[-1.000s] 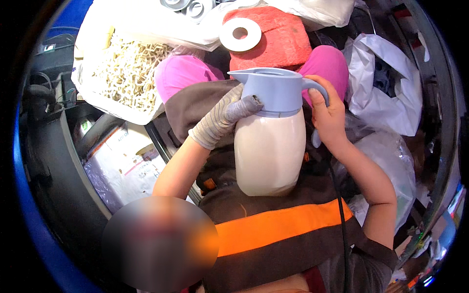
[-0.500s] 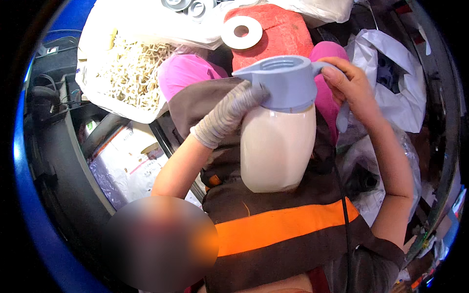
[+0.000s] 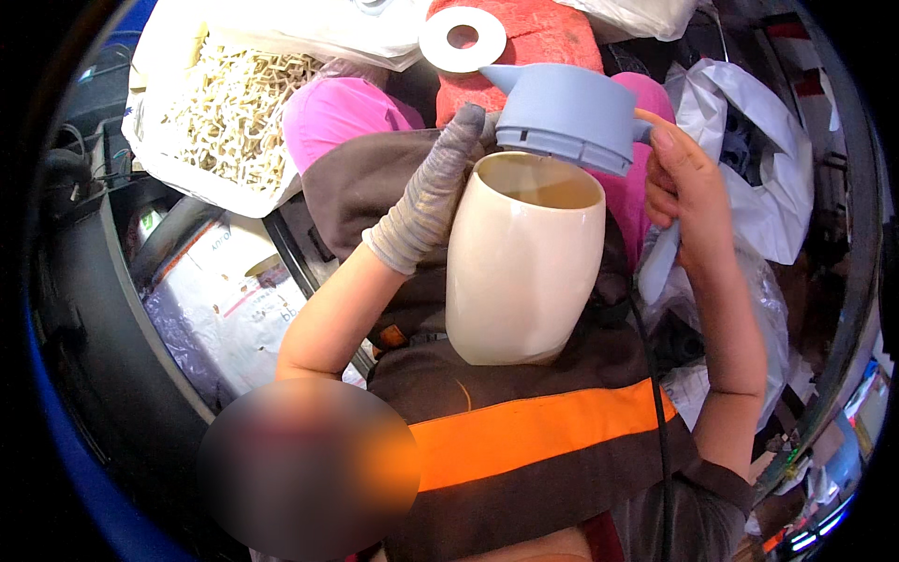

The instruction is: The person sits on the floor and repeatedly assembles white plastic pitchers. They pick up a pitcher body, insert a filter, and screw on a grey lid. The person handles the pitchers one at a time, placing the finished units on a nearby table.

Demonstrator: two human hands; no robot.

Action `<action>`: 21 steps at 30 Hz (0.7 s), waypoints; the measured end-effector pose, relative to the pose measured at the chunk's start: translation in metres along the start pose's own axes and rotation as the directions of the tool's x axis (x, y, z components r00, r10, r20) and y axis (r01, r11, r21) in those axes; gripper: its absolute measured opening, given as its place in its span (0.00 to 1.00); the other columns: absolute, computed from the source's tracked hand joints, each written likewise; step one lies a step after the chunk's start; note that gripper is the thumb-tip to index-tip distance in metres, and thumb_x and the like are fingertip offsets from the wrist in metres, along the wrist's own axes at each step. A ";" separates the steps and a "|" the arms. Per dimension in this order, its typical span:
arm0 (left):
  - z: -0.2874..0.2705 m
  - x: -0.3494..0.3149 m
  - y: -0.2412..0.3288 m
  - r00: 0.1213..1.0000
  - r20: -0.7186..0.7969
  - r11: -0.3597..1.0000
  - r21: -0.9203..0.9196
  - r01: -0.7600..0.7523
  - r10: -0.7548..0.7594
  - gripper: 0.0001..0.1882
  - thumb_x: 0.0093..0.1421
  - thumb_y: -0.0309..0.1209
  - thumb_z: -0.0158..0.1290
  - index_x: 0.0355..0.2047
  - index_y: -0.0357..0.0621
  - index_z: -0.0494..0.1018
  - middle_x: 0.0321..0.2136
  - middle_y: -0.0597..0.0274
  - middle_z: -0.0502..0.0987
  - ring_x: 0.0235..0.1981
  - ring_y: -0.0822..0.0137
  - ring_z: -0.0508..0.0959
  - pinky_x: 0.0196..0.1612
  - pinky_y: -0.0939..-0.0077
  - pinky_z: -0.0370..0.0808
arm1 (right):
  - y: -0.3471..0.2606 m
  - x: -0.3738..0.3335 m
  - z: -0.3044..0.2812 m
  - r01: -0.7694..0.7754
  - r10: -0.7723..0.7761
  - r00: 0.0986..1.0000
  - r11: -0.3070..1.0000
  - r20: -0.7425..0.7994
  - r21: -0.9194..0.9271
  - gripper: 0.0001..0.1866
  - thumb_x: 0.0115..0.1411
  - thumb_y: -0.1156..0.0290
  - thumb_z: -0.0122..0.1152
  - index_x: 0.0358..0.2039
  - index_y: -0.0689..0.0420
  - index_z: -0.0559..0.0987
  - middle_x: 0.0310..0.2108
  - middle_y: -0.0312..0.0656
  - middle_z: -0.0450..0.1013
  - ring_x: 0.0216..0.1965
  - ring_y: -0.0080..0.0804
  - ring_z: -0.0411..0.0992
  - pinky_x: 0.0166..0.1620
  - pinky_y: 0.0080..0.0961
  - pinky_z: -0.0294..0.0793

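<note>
- Head view: the cream jug (image 3: 523,267) sits in the middle of the frame, open on top.
- The right hand (image 3: 682,183), upper right, has its fingers wrapped around the handle of the blue lid (image 3: 569,114), which is lifted just off the jug and tilted.
- The gloved left hand (image 3: 433,192) presses the jug's side; I cannot tell how its fingers curl.
- The lid is off; inside looks empty.

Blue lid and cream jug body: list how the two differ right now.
The blue lid is grey-blue, with a spout and handle; the cream jug body is plain and taller. The lid is lifted off and tilted above the rim; the jug body stands open at the top. The bare right hand holds the lid's handle; the gloved left hand steadies the jug body. Both look like smooth plastic.
</note>
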State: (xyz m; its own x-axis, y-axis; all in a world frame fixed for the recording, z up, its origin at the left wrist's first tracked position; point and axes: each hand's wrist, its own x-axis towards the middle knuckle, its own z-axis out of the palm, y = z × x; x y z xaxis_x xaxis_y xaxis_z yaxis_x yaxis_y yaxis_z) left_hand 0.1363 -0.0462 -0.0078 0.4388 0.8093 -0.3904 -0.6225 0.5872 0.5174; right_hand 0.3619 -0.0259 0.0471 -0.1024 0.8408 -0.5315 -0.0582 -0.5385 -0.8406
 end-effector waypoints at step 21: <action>-0.004 0.001 0.000 0.997 0.033 0.993 -0.088 0.079 -0.076 0.36 0.59 0.59 0.44 0.54 0.40 0.64 0.47 0.57 0.72 0.46 0.68 0.74 0.51 0.73 0.72 | 0.010 0.004 0.005 0.065 -0.065 0.998 0.995 0.000 -0.077 0.16 0.63 0.61 0.52 0.47 0.55 0.76 0.14 0.23 0.57 0.13 0.10 0.51 0.15 0.11 0.49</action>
State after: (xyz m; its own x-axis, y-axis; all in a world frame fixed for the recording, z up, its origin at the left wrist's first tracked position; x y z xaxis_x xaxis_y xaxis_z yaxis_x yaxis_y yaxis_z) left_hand 0.1343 -0.0455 -0.0118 0.5060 0.7623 -0.4036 -0.6405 0.6455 0.4160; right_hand 0.3558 -0.0278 0.0372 -0.0984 0.8740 -0.4759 0.0119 -0.4771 -0.8788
